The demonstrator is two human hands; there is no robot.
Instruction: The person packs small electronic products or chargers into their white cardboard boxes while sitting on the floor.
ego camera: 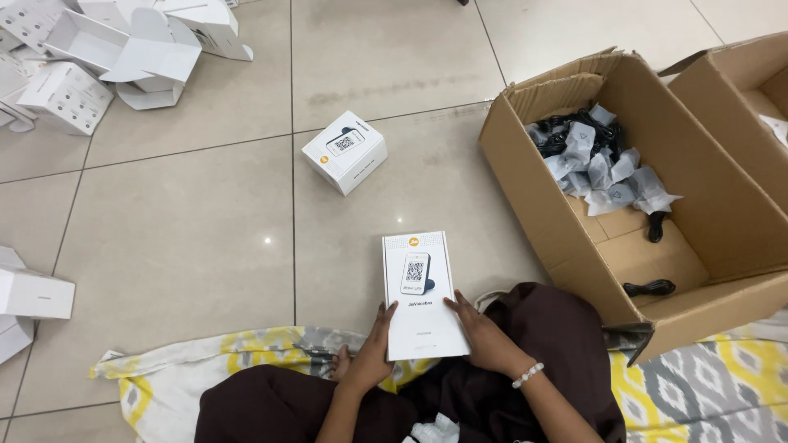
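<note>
I hold a flat white printed card sleeve (419, 291) in front of my lap, with a picture of a small device on it. My left hand (369, 349) grips its lower left edge. My right hand (484, 332), with a bead bracelet on the wrist, holds its lower right edge. A closed small white box (345, 152) with the same device picture sits on the tiled floor ahead of me, apart from both hands.
An open brown carton (566, 238) at my right holds several bagged black cables. A second carton (739, 82) stands behind it. Folded and unfolded white boxes (107, 57) are piled at the far left, and more white boxes (33, 295) lie at the left edge. I sit on a patterned cloth (164, 369).
</note>
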